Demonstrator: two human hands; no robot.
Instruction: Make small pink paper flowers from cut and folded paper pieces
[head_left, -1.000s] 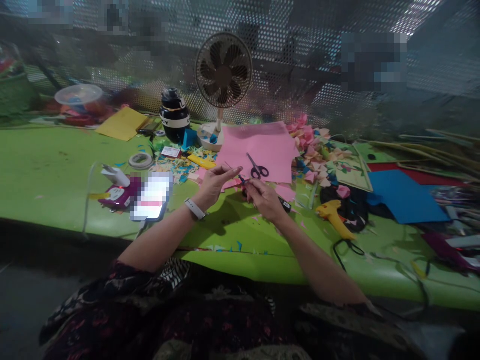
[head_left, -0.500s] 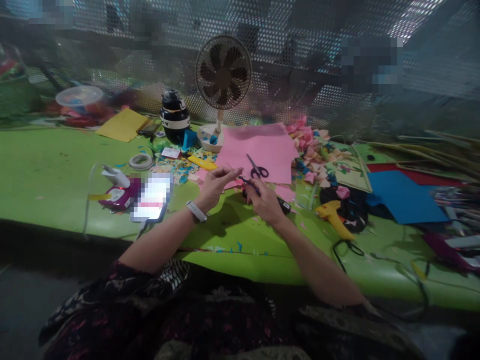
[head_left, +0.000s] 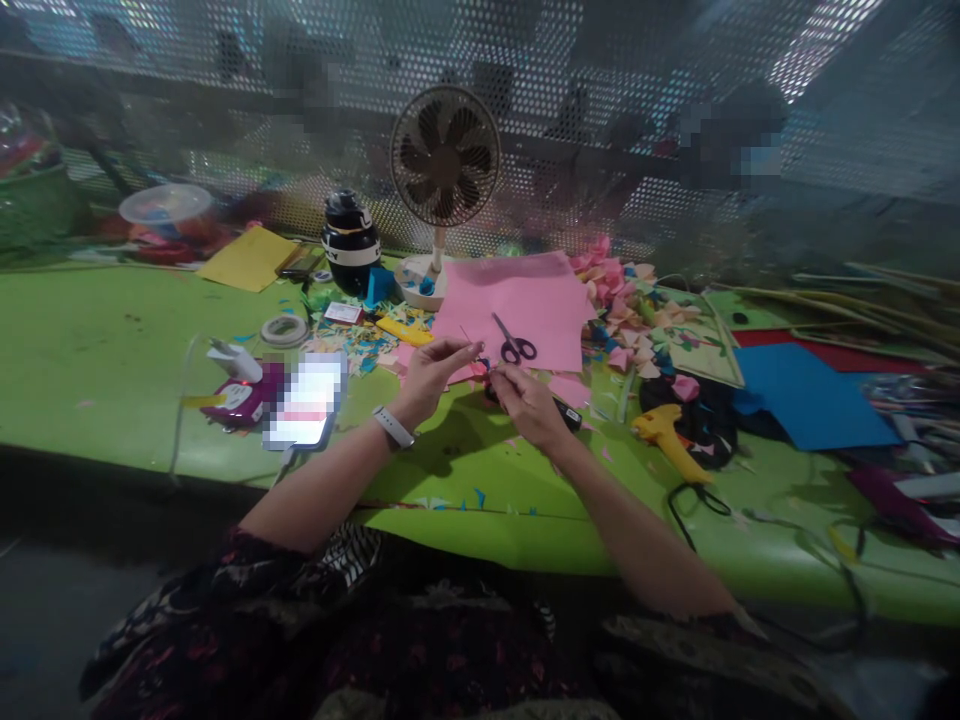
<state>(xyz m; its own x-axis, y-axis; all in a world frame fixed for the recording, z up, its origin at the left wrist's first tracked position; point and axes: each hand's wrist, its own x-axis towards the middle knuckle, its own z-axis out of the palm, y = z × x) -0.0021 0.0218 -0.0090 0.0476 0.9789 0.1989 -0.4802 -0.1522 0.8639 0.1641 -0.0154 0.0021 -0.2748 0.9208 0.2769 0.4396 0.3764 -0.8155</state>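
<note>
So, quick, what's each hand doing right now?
Left hand: closed in a pinch; anything held is too small to tell.
Right hand: closed in a pinch beside a small bluish piece; whether it grips that is unclear.

A long, smooth, bright green tabletop (head_left: 97, 325) runs from left to right. Behind it stands a grey perforated wall (head_left: 337, 140) with many small holes. Pale light (head_left: 832, 45) shows through them, and it is brightest at upper right. The dark grey floor (head_left: 34, 600) lies in shadow.
</note>
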